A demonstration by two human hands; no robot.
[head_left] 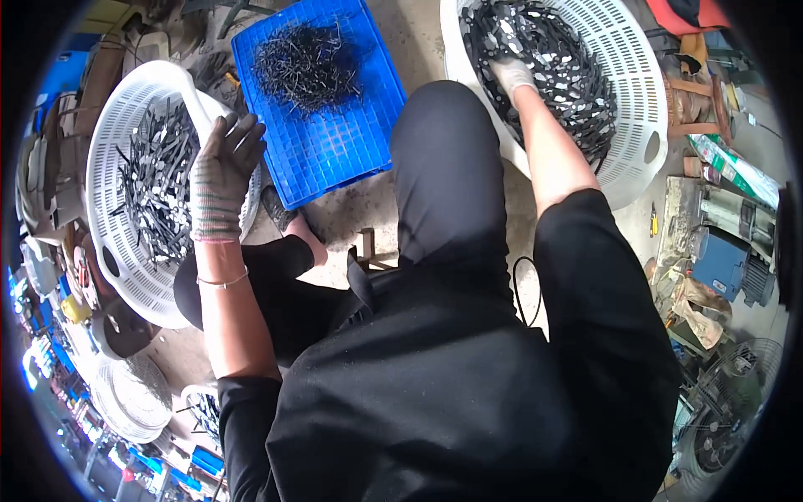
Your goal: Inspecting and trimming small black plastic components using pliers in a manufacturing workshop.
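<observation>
My left hand (224, 171), in a striped knit glove with darkened fingers, is raised beside the inner rim of the left white basket (106, 209). Its fingers are stretched out and apart, with nothing seen in them. Black strip-like pieces (159, 188), some with pale shiny faces, lie in that basket. My right hand (512, 77), in a pale glove, reaches into the right white basket (633, 58) among similar black pieces (565, 92). Its fingertips are hidden by the pieces and the view, so any hold cannot be made out.
Between the baskets stands a blue plastic crate (322, 159) bearing a tangled heap of thin black strips (308, 67). A blue motor (721, 263) and a fan (719, 435) are at the right. A smaller white basket (201, 410) with black pieces sits at lower left.
</observation>
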